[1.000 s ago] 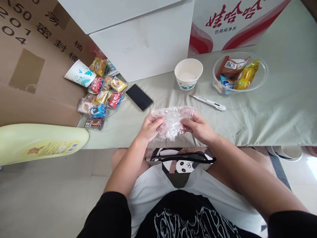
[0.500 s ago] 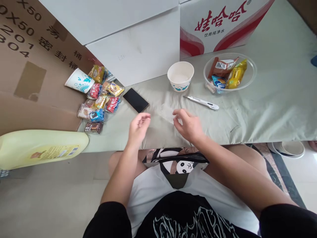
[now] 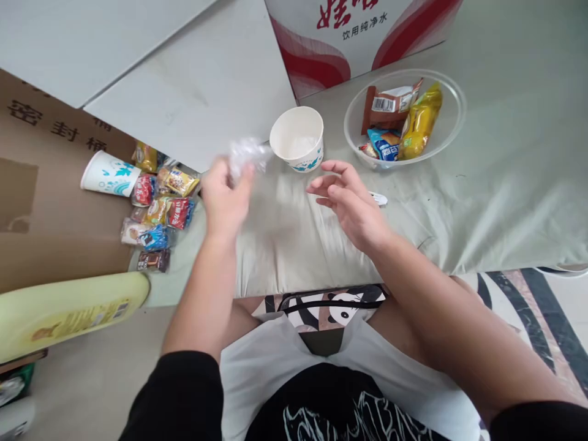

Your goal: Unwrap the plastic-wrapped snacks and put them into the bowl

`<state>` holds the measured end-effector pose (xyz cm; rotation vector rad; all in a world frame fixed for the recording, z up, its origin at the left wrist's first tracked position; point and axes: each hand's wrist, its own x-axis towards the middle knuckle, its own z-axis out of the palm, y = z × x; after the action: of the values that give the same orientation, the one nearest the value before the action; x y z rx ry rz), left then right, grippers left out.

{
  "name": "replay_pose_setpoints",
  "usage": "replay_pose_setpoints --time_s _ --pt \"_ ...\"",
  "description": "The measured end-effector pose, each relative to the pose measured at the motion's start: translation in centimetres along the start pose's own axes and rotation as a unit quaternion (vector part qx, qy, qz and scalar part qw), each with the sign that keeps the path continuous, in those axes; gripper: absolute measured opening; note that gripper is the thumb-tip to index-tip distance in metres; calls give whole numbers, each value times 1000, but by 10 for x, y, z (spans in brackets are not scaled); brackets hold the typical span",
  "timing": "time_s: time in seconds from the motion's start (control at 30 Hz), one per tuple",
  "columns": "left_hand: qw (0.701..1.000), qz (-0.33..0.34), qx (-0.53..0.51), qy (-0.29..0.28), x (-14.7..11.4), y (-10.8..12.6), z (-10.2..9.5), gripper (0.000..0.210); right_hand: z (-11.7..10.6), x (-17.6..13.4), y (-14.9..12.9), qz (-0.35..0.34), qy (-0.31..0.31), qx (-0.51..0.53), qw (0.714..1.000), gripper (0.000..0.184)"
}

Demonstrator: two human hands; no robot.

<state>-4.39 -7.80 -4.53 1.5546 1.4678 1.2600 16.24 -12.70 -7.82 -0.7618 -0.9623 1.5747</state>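
A crumpled clear plastic wrapper, blurred by motion, is pinched between the thumb and fingers of my left hand, just left of the white paper bowl. My right hand holds nothing; its fingers are apart, with the tips just below the bowl's right side. Behind that hand only the end of a white utility knife shows. Farther right sits a clear plastic bowl with several wrapped snacks, among them a yellow packet and a brown packet. The phone is hidden, apparently behind my left hand.
Several small wrapped snacks lie at the left beside a tipped paper cup. A brown carton, white boxes and a red-and-white carton stand behind. A pale yellow bottle lies at the front left.
My left hand has moved up and left and now has the clear wrapper in it. My right hand has opened its fingers and rises near the paper bowl. The view has shifted.
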Motion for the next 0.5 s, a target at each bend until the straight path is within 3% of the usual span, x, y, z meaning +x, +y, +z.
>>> replay_pose_setpoints --time_s 0.03,0.1,0.2,0.27,0.33,0.4,0.5 --pt "997 45 60 36 22 9 2 15 -3 6 -2 -2 33 -1 999 37" --pt "979 102 169 58 67 26 13 31 -6 15 -4 6 80 0 997 30" --pt "939 112 322 -38 120 36 49 40 -6 22 -6 29 103 7 994 24" --pt "931 64 341 -110 145 26 80 36 -6 24 -8 30 100 8 995 20" --pt "933 13 318 -168 158 7 109 33 -7 24 -10 24 95 8 995 16" --pt "947 17 261 -185 161 -11 128 25 -11 23 -12 23 93 3 995 13" --pt "963 34 195 -180 143 -26 127 22 -17 22 -12 35 95 -15 995 14"
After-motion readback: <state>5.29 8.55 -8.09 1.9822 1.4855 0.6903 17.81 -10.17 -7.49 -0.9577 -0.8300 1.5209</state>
